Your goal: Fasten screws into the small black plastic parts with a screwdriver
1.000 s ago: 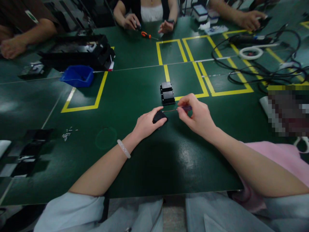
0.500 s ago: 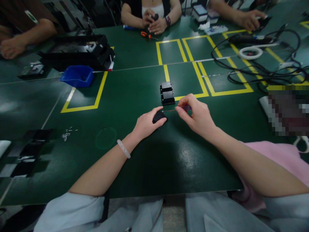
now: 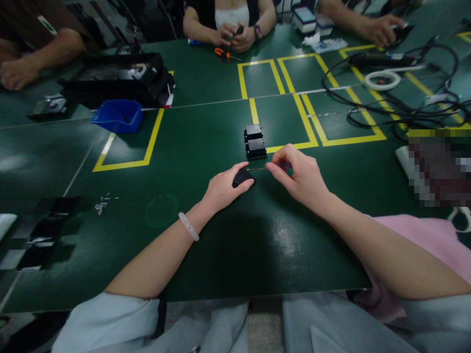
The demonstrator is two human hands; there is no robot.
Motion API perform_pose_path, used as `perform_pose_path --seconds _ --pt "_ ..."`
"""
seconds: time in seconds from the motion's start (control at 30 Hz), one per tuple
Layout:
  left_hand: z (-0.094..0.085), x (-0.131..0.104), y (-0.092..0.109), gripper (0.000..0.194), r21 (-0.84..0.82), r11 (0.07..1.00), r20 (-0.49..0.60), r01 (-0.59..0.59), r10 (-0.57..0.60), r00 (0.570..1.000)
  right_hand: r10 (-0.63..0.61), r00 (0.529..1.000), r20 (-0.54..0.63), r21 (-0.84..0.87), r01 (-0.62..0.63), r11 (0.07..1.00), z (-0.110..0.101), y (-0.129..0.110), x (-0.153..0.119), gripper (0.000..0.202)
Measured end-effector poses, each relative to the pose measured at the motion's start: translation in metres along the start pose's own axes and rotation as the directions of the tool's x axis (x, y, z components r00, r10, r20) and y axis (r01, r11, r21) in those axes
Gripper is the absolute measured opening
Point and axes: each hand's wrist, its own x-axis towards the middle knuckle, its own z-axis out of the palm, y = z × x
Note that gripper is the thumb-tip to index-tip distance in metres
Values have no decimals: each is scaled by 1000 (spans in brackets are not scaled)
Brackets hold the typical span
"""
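Observation:
My left hand (image 3: 222, 190) grips a small black part (image 3: 243, 179) on the green table, thumb on its near side and fingers on its far side. In my right hand (image 3: 299, 172) is a screwdriver (image 3: 259, 169), held level by its purple handle; its thin shaft points left and the tip meets the black part's right edge. Just beyond my hands lies a black block with two raised sections (image 3: 255, 146) and small screws along its sides. Loose screws (image 3: 101, 205) are scattered on the table to the left.
A blue bin (image 3: 118, 116) stands by a black tray (image 3: 110, 78) at the left. Black flat parts (image 3: 44, 235) lie near left. Black cables (image 3: 397, 108) coil at the right, beyond a pink cloth (image 3: 423, 240). Other people's hands work across the table, near an orange-handled tool (image 3: 222, 53).
My right hand's fingers have shifted very slightly on the screwdriver handle. My left hand and the black part stay where they were. Across the table, a person's hands have moved a little.

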Motion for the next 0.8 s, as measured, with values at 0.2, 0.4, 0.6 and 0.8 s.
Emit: perform_pose_path --seconds 0.2,0.4,0.6,0.8 --pt "-1 0 0 62 4 1000 3 9 -10 1000 8 1000 13 11 -8 1000 0 0 0 3" --pt "-2 0 1 63 1 1000 1 1 -1 1000 5 1000 12 2 -5 1000 -1 -1 0 12" --pt "-2 0 2 64 4 1000 10 7 -7 1000 23 1000 11 7 -23 1000 -1 -2 0 3" --pt "-2 -1 2 63 -3 1000 8 5 -5 1000 -2 1000 25 -10 3 1000 -1 -1 1 14"
